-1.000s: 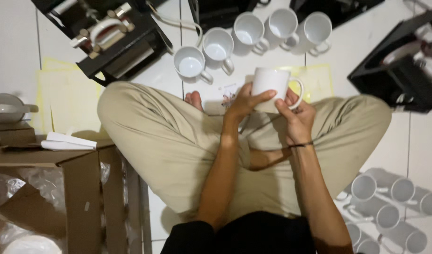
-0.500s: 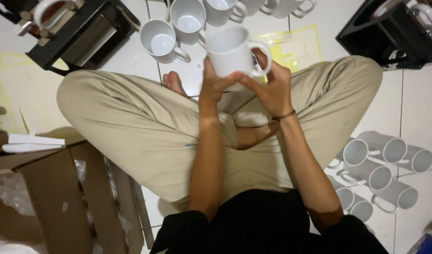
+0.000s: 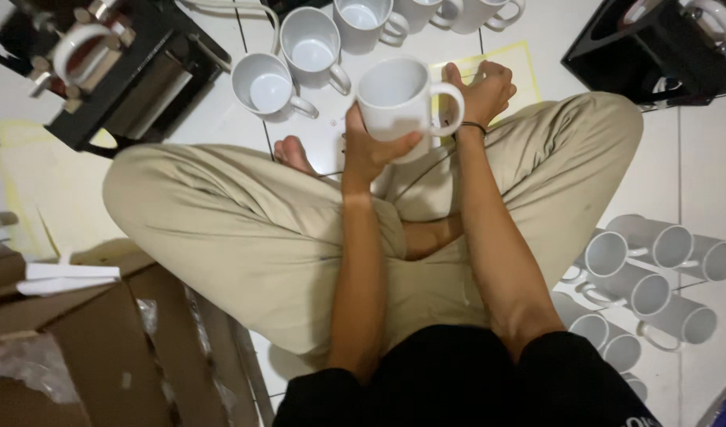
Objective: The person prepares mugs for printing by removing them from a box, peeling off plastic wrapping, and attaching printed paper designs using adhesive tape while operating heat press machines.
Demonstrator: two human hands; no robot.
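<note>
Left hand (image 3: 371, 150) is wrapped around a white mug (image 3: 394, 99), held upright over the lap, handle pointing right. Right hand (image 3: 481, 91) is loosely curled, reaching down onto the yellow sheet (image 3: 517, 63) on the floor past the knee. I'd keep the mug level and lift the sheet by one edge so it doesn't crease.
</note>
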